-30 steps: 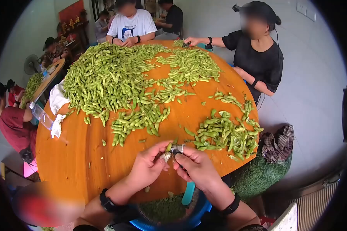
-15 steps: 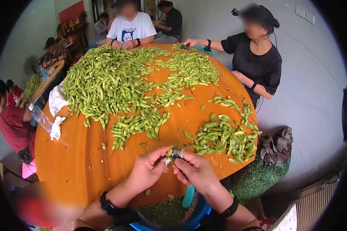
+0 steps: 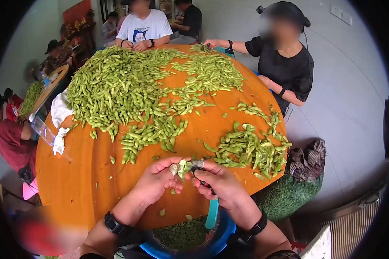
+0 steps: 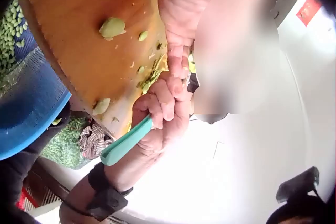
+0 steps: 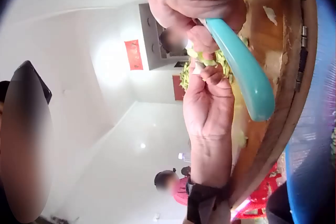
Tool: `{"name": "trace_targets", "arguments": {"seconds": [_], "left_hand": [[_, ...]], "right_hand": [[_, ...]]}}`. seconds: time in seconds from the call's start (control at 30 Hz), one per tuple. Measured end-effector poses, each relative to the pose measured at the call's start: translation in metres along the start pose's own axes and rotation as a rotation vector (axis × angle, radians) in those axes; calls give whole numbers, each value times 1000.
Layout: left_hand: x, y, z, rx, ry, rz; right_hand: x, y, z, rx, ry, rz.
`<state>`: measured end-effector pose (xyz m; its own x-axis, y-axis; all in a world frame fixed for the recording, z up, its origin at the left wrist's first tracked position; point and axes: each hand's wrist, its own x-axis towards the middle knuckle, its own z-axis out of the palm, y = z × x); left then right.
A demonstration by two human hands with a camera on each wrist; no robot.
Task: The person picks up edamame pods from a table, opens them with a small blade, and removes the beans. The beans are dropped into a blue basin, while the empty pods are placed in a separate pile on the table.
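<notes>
Over the near edge of the table, my left hand (image 3: 153,181) pinches a split green soybean pod (image 3: 184,167) between thumb and fingertips. A whitish covering shows at its thumb tip. Close against the pod is my right hand (image 3: 222,181), whose fingers curl round a tool with a teal handle (image 3: 212,213). The handle sticks out below the palm, and in the right wrist view the teal handle (image 5: 244,71) looks smooth and slightly curved. The tool's working end is mostly hidden by the fingers. A grey wrap (image 3: 197,164) circles the right index finger.
A blue basin (image 3: 222,244) with shelled beans sits below my hands. The wooden table (image 3: 82,181) bears a large pod heap (image 3: 116,82) and a smaller pile of flatter pods (image 3: 255,149) at right. A full green mesh bag (image 3: 289,200) stands beside it. Other people sit around.
The pod between my hands now shows split, with pale inner sides. My hands have shifted slightly left in the head view, as has the whole scene.
</notes>
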<state>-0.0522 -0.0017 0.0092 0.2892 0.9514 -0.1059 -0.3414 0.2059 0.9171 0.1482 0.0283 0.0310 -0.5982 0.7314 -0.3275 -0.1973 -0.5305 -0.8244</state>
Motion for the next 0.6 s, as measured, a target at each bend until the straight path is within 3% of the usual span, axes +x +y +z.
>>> {"name": "trace_targets", "arguments": {"seconds": [0.1, 0.17, 0.23, 0.33, 0.37, 0.47, 0.53, 0.6], "left_hand": [[1, 2, 10, -64, 45, -15], [-1, 0, 13, 300, 113, 154], [-1, -5, 12, 307, 146, 191], [1, -1, 7, 103, 343, 326], [4, -3, 3, 105, 347, 334], [7, -7, 1, -2, 332, 277], [8, -6, 3, -23, 348, 294], [7, -6, 5, -45, 364, 306]], "right_hand": [[1, 1, 1, -106, 30, -53], [-2, 10, 13, -239, 123, -171], [-5, 13, 18, -284, 150, -222], [-12, 6, 23, -59, 319, -300], [-14, 2, 15, -55, 283, -296], [-9, 1, 3, -215, 267, -295], [-3, 1, -2, -502, 250, -413], [2, 5, 2, -608, 215, -483]]}}
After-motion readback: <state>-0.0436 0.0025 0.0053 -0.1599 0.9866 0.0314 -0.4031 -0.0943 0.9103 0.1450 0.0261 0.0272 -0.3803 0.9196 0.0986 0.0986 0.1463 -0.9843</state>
